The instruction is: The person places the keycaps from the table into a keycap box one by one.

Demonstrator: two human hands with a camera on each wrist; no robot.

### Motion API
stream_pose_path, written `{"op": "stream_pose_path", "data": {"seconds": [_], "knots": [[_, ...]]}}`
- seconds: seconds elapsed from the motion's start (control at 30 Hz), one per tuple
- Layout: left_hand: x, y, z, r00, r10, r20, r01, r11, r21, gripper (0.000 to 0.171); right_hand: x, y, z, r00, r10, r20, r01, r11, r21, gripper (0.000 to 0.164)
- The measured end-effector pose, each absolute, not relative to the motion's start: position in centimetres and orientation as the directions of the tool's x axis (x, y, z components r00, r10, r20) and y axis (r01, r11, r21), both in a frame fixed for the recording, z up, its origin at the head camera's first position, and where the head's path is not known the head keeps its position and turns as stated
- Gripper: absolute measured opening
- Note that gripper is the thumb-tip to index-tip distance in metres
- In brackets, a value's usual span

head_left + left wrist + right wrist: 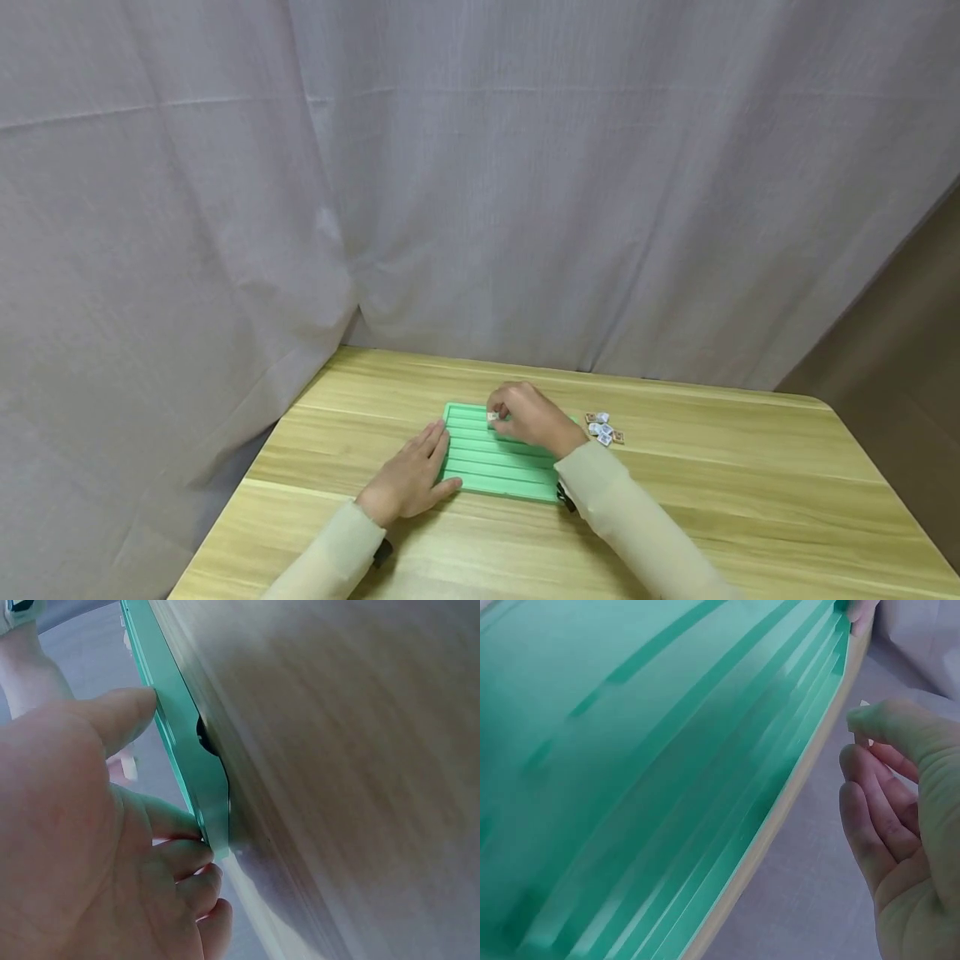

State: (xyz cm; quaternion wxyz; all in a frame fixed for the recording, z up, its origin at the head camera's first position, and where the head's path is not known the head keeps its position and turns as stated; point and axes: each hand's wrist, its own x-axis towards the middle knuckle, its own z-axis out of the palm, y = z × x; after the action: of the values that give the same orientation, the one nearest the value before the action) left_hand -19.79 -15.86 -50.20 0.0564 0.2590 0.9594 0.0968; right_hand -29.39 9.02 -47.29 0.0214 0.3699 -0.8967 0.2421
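Observation:
A green tray [495, 467] with raised parallel ridges lies on the wooden table. Along its left edge rests my left hand [408, 477], its fingers extended and the thumb at the near corner; in the left wrist view the fingertips [187, 859] touch the tray's side wall [176, 712]. Over the tray's far part, my right hand [528, 417] pinches a small light-coloured tile [492, 417] between thumb and fingers. The right wrist view shows this tile [863, 739] mostly hidden by the fingertips, held above the ridged surface [705, 735].
Several small tiles [604, 430], some white and some brown with printed faces, lie loosely on the table [712, 475] just right of the tray. A grey curtain [510, 208] hangs behind the table's far edge.

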Motion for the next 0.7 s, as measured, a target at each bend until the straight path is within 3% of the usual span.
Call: {"op": "stream_pose_path", "data": {"seconds": [0.7], "knots": [[-19.6, -15.7, -50.1, -0.854, 0.517, -0.048, 0.496, 0.840, 0.219, 0.082, -31.4, 2.2, -47.8, -0.796, -0.594, 0.117, -0.596, 0.733, -0.328, 0.006]]}}
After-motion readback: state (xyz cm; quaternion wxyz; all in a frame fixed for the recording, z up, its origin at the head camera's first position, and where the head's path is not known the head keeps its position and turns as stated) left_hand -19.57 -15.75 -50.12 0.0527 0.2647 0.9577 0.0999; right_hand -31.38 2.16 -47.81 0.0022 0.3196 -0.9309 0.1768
